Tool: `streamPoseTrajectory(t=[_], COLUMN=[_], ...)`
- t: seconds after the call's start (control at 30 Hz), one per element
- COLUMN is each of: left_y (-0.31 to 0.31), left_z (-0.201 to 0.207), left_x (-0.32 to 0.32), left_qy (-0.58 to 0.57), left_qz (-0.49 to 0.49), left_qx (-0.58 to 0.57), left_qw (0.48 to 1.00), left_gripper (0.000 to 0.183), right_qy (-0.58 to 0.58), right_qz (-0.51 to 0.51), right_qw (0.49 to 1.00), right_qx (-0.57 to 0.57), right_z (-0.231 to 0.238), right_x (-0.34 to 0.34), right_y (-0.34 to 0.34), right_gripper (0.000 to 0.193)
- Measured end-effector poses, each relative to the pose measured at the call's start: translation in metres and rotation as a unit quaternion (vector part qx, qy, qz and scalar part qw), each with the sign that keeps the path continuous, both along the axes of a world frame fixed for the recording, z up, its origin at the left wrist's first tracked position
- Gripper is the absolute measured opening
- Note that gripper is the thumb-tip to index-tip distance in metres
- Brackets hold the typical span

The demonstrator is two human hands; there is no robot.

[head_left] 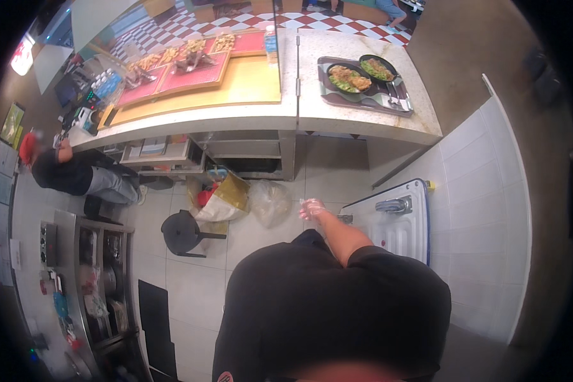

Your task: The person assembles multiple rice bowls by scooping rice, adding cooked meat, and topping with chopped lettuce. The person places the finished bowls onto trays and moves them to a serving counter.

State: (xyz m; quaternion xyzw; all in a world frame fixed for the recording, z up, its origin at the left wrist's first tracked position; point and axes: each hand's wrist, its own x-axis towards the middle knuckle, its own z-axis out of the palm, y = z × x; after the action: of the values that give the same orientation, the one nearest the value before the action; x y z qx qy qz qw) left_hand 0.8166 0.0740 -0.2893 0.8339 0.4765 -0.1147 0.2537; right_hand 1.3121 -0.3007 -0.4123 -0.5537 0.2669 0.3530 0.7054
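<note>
My right hand (311,208) wears a thin clear plastic glove and reaches forward at waist height, its fingers loosely apart with nothing seen in them. It hovers just left of a small white sink (398,224) with a chrome tap (393,205). My left hand is out of sight below my dark shirt. On the stone counter (363,121) ahead rests a grey tray (363,95) carrying two dark plates of food (349,77).
A black stool (182,233) and several bags (226,197) stand on the tiled floor under the counter. A person in a dark top (67,170) bends at the left. Metal shelves with pots (102,286) run along the lower left. A white tiled wall (484,210) is at right.
</note>
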Motion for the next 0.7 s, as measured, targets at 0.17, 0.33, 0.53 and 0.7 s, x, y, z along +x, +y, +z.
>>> streamPoseTrajectory(t=[0.17, 0.33, 0.53, 0.7], left_y=[0.012, 0.020, 0.031, 0.012], left_z=[-0.012, -0.012, 0.020, 0.175], left_x=[-0.022, -0.056, -0.074, 0.051], left_qy=[-0.019, 0.008, -0.075, -0.118], left_qz=[0.019, 0.046, 0.118, 0.116], left_qx=[0.002, 0.032, 0.131, 0.161], left_qw=[1.000, 0.998, 0.982, 0.973], left_gripper=[0.027, 0.027, 0.028, 0.033], right_qy=[-0.063, -0.062, -0.030, 0.050], right_qz=[-0.094, -0.083, 0.216, 0.497], right_qw=[0.990, 0.994, 0.976, 0.862], right_qx=[0.081, 0.040, -0.025, 0.090], right_z=[0.024, 0.105, 0.094, 0.112], right_x=[0.044, 0.086, 0.099, 0.074], right_y=[-0.009, 0.010, 0.111, 0.254], right_gripper=[0.018, 0.017, 0.023, 0.064])
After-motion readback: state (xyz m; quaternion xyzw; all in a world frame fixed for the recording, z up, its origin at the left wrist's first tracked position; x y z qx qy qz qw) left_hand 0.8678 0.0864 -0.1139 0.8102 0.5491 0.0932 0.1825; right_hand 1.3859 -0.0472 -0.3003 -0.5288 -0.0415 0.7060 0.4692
